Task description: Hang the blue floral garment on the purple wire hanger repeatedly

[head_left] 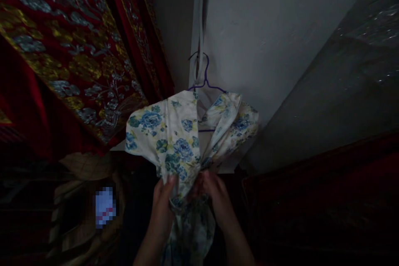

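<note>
A white dress with blue and green flowers (182,133) hangs on a purple hanger (206,83), whose hook is caught on a pale strap by the wall. The front of the dress gapes at the neck, showing the hanger's lower bar. My left hand (163,197) pinches the cloth at the waist on the left side. On the other side of the waist, my right hand (216,193) has its fingers closed on the fabric near the front edge. Below my hands the skirt part falls into shadow.
Red cloth panels with gold and silver embroidery (81,50) hang at the left. A pale wall (255,29) rises behind the dress. At lower left stands a woven basket-like thing (87,166) beside a blurred-out pale patch. Dark red cloth (327,178) lies at right.
</note>
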Tool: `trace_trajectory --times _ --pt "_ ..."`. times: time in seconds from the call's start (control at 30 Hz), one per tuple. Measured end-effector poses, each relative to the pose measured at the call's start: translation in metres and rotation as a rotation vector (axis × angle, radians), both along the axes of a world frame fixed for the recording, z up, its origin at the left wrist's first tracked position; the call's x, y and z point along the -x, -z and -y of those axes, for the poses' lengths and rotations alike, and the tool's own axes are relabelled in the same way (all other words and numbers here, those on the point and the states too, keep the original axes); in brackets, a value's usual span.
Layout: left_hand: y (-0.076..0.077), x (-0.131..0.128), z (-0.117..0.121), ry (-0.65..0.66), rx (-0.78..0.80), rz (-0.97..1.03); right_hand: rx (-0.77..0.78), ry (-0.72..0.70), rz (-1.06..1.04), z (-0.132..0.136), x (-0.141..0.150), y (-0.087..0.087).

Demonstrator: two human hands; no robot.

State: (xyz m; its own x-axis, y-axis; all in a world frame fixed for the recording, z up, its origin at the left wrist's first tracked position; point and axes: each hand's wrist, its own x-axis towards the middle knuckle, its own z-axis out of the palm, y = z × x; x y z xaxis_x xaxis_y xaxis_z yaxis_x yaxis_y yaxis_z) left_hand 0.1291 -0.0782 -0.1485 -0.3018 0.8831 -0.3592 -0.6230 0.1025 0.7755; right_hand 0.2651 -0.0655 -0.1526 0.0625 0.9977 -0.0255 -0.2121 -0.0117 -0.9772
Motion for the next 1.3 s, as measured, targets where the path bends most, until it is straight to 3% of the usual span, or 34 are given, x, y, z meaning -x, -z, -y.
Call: trace_trajectory --times 0.17,0.23,0.3,0.37,0.4,0.43,0.5,0.6,0.73,0.87,0.93,1.1,1.2,1.3 --pt "0.005 0.002 0.001 0.086 -0.049 -0.103 0.023 -0.135 -0.011 -0.005 0.015 -0.007" --pt "0.01 0.007 -0.001 0.041 -0.094 -0.19 0.025 -0.127 -0.002 -0.008 0.009 -0.01" --pt "0.016 0.013 -0.004 -0.144 -0.172 -0.358 0.025 -0.08 0.002 -0.009 0.003 -0.008" --pt "0.024 0.017 -0.006 -0.416 -0.279 -0.588 0.037 -0.055 0.009 -0.008 -0.002 -0.003" --pt "0.028 0.017 -0.006 -0.496 -0.33 -0.696 0.044 -0.059 0.02 -0.008 -0.003 0.0" --pt "0.032 0.015 -0.006 -0.498 -0.371 -0.779 0.049 -0.07 0.037 -0.008 -0.003 0.002" --pt "0.037 0.004 -0.006 -0.283 -0.401 -0.83 0.047 -0.119 0.079 -0.007 -0.001 0.006" --pt "0.04 -0.015 -0.009 0.101 -0.346 -0.716 0.015 -0.198 0.133 -0.004 0.001 0.007" --pt "0.037 -0.024 -0.015 0.244 -0.436 -0.785 0.024 -0.181 0.113 -0.002 0.0 0.002" --pt "0.046 -0.027 -0.011 0.283 -0.481 -0.89 0.01 0.029 0.044 -0.027 -0.01 -0.025" --pt "0.059 -0.033 -0.005 0.296 -0.469 -0.912 -0.068 0.109 0.019 -0.052 -0.018 -0.054" --pt "0.085 -0.04 -0.003 0.346 -0.503 -0.998 -0.25 0.12 -0.069 -0.108 -0.03 -0.134" --pt "0.077 -0.03 -0.016 0.362 -0.532 -1.019 -0.336 0.097 -0.075 -0.109 -0.023 -0.148" --pt "0.041 -0.016 -0.04 0.204 -0.632 -1.041 -0.41 0.074 -0.012 -0.092 -0.013 -0.14"
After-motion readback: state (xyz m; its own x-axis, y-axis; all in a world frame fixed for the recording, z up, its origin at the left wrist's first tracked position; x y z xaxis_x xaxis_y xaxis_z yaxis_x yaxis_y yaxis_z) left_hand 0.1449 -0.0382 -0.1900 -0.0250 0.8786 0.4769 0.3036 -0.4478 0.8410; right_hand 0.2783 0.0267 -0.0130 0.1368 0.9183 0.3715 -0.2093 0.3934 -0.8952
